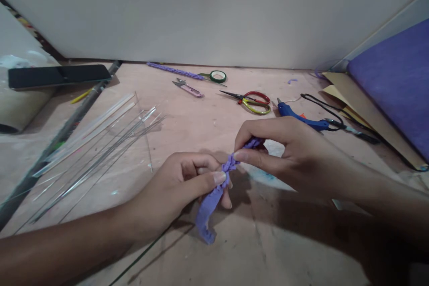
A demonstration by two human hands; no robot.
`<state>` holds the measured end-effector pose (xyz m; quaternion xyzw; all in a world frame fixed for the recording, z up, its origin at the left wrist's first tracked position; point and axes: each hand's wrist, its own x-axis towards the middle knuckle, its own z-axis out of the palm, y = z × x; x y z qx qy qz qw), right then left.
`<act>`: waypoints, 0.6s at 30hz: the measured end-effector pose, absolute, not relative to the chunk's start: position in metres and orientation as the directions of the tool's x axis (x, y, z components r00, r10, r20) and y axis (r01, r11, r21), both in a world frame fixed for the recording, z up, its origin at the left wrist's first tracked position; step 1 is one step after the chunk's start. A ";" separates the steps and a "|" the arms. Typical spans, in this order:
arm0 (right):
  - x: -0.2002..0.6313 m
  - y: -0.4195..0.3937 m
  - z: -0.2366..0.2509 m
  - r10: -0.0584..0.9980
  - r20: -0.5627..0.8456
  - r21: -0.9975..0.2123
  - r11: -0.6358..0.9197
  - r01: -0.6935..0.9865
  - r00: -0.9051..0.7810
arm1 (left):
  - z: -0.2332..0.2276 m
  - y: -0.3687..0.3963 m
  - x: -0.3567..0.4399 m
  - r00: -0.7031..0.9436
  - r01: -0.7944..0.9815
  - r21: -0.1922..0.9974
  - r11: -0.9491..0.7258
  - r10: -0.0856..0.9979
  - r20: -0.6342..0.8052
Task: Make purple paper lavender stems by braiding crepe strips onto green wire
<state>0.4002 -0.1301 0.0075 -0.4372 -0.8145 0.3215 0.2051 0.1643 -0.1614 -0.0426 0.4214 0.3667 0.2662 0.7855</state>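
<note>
With the purple fabric strip (214, 196) pinched between the left hand (181, 187) and right hand (284, 152) just above the near middle of the surface (187, 120), it's probably best if each twist is kept snug and even, tail left dangling free.

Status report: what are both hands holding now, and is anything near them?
Left hand and right hand both pinch the twisted purple fabric strip. Strip's lower end hangs toward the wooden table. Blue glue gun lies just behind the right hand.
</note>
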 end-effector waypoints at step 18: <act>0.385 -0.122 0.009 0.799 0.156 -0.707 0.501 0.499 -0.581 | -0.045 -0.162 0.163 0.637 -0.070 0.842 0.534 0.674 -0.375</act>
